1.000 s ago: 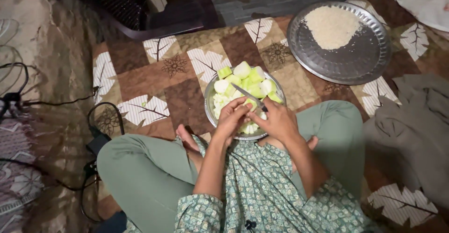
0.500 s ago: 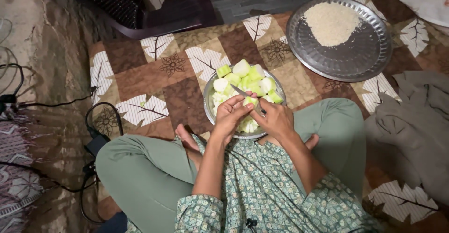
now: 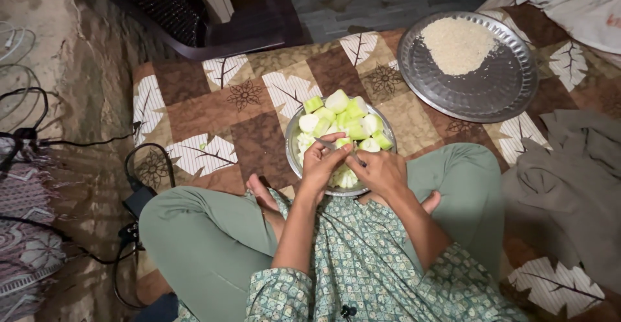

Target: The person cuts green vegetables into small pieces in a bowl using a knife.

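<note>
I sit cross-legged on a patterned mat with a steel bowl [image 3: 292, 142] of pale green gourd chunks [image 3: 336, 100] in front of my legs. My left hand [image 3: 321, 163] holds a small green gourd piece [image 3: 343, 142] over the bowl. My right hand [image 3: 381, 172] grips a knife [image 3: 328, 144], its blade lying across the piece and pointing left. Both hands touch each other above the bowl's near side.
A large round steel tray [image 3: 482, 86] with a heap of white rice [image 3: 458, 42] lies at the far right. Grey cloth [image 3: 569, 186] is bunched on the right. Black cables and a power adapter [image 3: 137, 199] lie on the floor at left; dark chair legs stand behind.
The knife blade has sunk lower and further into the gourd piece, with less of it showing. My hands stay over the bowl; the view has shifted slightly.
</note>
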